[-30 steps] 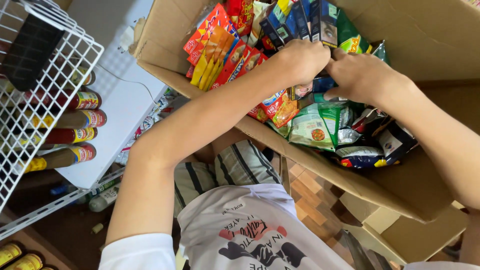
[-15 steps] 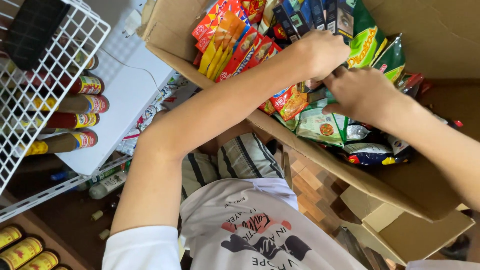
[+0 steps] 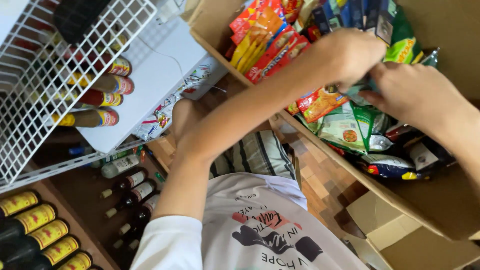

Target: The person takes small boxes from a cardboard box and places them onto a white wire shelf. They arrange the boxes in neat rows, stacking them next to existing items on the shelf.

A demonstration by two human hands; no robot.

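A big cardboard box [image 3: 440,200] fills the right of the frame, full of snack bags. A white wire rack [image 3: 45,75] sits at the upper left with bottles [image 3: 102,99] under it. The left hand [image 3: 350,55] and right hand [image 3: 410,92] meet at the upper middle-right, fingers pinched on a small packet [image 3: 352,91] above a green and white bag [image 3: 350,127].
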